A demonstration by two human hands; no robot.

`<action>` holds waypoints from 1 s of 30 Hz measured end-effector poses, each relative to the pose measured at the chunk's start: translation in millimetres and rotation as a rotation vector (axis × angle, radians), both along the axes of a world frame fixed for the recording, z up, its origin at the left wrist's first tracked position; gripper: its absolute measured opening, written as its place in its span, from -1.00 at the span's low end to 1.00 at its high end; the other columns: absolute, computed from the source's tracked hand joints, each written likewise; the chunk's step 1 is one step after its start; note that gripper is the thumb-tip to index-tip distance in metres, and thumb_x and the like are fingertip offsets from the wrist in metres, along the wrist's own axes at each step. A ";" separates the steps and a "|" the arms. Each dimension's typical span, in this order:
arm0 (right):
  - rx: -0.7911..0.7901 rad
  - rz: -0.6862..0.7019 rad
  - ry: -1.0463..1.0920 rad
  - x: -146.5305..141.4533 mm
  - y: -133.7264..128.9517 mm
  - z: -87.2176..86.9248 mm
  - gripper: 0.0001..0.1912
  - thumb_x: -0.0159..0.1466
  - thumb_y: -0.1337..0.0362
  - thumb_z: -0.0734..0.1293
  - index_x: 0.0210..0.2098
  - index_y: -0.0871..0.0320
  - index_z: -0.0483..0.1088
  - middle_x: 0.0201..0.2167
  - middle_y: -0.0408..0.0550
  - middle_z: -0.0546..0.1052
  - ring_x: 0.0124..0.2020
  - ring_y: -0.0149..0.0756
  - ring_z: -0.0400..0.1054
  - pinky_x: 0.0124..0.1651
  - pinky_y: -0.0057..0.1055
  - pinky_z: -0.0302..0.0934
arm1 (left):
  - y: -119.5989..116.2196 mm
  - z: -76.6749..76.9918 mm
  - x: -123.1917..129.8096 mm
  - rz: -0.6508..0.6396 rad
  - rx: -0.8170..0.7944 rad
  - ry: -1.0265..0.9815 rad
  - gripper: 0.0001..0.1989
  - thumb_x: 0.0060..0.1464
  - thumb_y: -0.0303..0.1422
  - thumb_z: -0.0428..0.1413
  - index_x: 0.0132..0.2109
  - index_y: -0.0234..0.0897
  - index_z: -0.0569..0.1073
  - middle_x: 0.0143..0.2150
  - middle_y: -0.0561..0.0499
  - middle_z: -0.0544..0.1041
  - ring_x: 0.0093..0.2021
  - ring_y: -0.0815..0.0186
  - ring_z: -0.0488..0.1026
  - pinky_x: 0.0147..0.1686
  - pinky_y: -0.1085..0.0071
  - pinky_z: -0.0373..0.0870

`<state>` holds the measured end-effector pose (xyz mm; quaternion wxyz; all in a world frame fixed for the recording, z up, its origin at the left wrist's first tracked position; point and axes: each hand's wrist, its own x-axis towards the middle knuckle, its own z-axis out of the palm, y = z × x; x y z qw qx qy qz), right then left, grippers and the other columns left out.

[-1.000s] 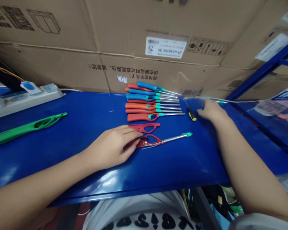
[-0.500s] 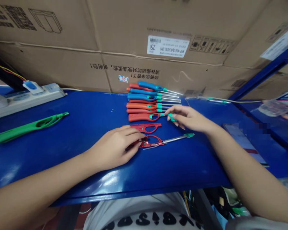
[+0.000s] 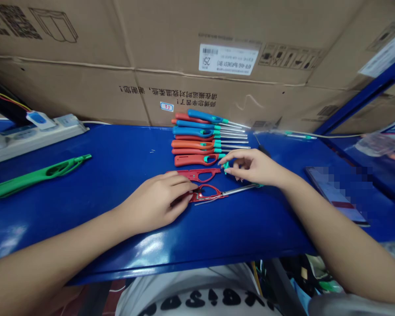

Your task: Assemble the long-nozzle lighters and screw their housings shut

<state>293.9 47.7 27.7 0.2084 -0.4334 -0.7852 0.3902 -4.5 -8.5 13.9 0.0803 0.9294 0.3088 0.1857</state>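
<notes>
Pinching a teal piece (image 3: 226,167), the right hand (image 3: 255,166) hovers near red casing (image 3: 197,198) the left hand (image 3: 156,201) clamps.

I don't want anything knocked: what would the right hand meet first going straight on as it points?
The right hand would probably meet the narrow end of the loose red shell half first, though the hand's height is unclear.

- Worktop (image 3: 145,245): smooth, glossy blue, with bright reflections.
- Boxes (image 3: 171,52): matt brown cardboard.
- Lighter handles (image 3: 192,160): smooth red, orange and blue plastic.
- Lighter rods (image 3: 233,141): shiny silver metal.
- Green casing (image 3: 33,178): smooth plastic with a soft sheen.
- Power strip (image 3: 36,138): pale plastic.
- Shirt (image 3: 197,294): soft-looking grey cloth.
</notes>
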 end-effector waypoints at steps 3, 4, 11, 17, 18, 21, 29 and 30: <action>0.019 0.035 -0.023 1.2 -1.5 3.2 -0.67 0.29 0.23 0.32 0.01 0.13 0.54 -0.39 -0.06 0.58 -0.52 -0.36 0.42 -0.47 -0.41 0.29 | 0.2 0.0 0.3 0.000 0.001 0.003 -0.71 0.37 -0.37 0.01 0.10 -0.23 0.53 0.02 -0.06 0.63 0.01 0.16 0.55 0.02 0.19 0.51; 0.022 0.040 -0.031 1.8 -1.9 4.0 -0.66 0.29 0.25 0.30 0.02 0.13 0.54 -0.35 -0.04 0.60 -0.52 -0.36 0.42 -0.47 -0.41 0.28 | 0.3 -0.1 0.1 0.001 0.002 0.003 -0.72 0.37 -0.37 0.01 0.10 -0.23 0.54 0.02 -0.06 0.63 0.01 0.16 0.55 0.02 0.19 0.51; 0.030 -0.017 -0.126 6.3 -0.6 4.6 -0.62 0.30 0.21 0.28 0.03 0.15 0.58 -0.44 -0.05 0.61 -0.50 -0.31 0.45 -0.50 -0.42 0.28 | -0.2 0.5 -0.5 -0.008 -0.003 -0.001 -0.73 0.36 -0.38 0.01 0.07 -0.24 0.54 0.00 -0.06 0.63 0.00 0.17 0.55 0.02 0.22 0.50; -0.022 -0.020 -0.040 2.2 -5.4 8.1 -0.66 0.28 0.06 0.38 -0.09 0.15 0.60 -0.40 -0.01 0.64 -0.41 -0.23 0.54 -0.37 -0.32 0.44 | -0.5 2.5 0.0 -0.015 -0.022 -0.004 -0.75 0.37 -0.37 0.02 0.05 -0.25 0.54 0.01 -0.06 0.62 0.00 0.18 0.55 0.02 0.22 0.49; -0.049 -0.027 -0.008 0.6 -6.7 8.2 -0.66 0.29 0.04 0.38 -0.11 0.14 0.58 -0.42 -0.03 0.63 -0.42 -0.24 0.54 -0.34 -0.30 0.47 | -0.3 2.1 -0.1 -0.015 -0.027 -0.009 -0.75 0.37 -0.34 0.04 0.07 -0.25 0.54 0.01 -0.05 0.62 0.00 0.18 0.55 0.02 0.22 0.49; -0.118 -0.020 0.055 -3.6 -9.4 8.4 -0.70 0.30 0.04 0.38 -0.11 0.12 0.50 -0.49 -0.10 0.59 -0.45 -0.27 0.54 -0.30 -0.29 0.50 | 0.2 -0.3 -0.4 -0.020 -0.039 -0.019 -0.66 0.33 -0.19 0.14 0.14 -0.23 0.51 0.04 -0.07 0.61 0.03 0.14 0.53 0.04 0.19 0.48; -0.023 0.100 0.016 -2.5 -8.4 12.0 -0.84 0.28 0.18 0.40 -0.19 0.10 0.47 -0.23 -0.04 0.61 -0.29 -0.29 0.53 -0.29 -0.36 0.43 | -0.8 -3.2 1.2 -0.019 -0.039 -0.008 -0.71 0.34 -0.32 0.11 0.16 -0.22 0.49 0.05 -0.10 0.60 0.04 0.14 0.54 0.04 0.18 0.47; -0.041 0.091 0.028 -2.4 -8.6 11.6 -0.84 0.28 0.18 0.40 -0.20 0.10 0.45 -0.25 -0.05 0.59 -0.31 -0.29 0.52 -0.31 -0.36 0.43 | -0.9 -2.7 1.1 -0.019 -0.032 -0.006 -0.71 0.34 -0.32 0.11 0.15 -0.22 0.49 0.05 -0.10 0.60 0.03 0.14 0.54 0.04 0.18 0.47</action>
